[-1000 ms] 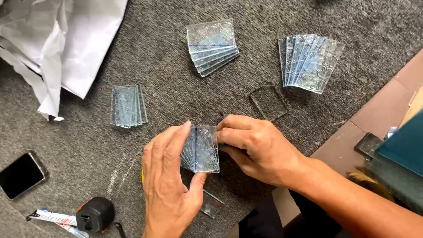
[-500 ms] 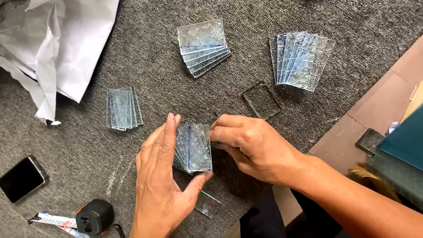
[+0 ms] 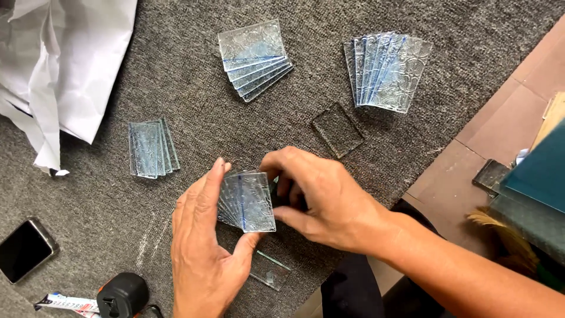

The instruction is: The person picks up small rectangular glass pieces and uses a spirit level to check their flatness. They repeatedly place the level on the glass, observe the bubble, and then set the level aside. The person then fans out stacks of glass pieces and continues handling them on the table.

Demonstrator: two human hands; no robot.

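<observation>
- Left hand (image 3: 203, 247) cups the fanned stack of patterned glass pieces (image 3: 247, 201), thumb under its lower edge, fingers along its left side; best held by the edges.
- The stack lies between both hands over the grey carpet (image 3: 176, 88), long axis running roughly away from the person, blue line alongside.
- Right hand (image 3: 323, 200) pinches the stack's right edge; squaring the pieces calls for gentle pressure.

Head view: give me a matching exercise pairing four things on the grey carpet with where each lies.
Things:
1. fanned stack of patterned glass rectangles between both hands
2. black smartphone
3. crumpled white paper
4. single clear glass rectangle

Places:
A. top left corner
B. centre, held
C. far left edge, low
D. just above the right hand

Pairs: 1-B, 2-C, 3-A, 4-D
</observation>
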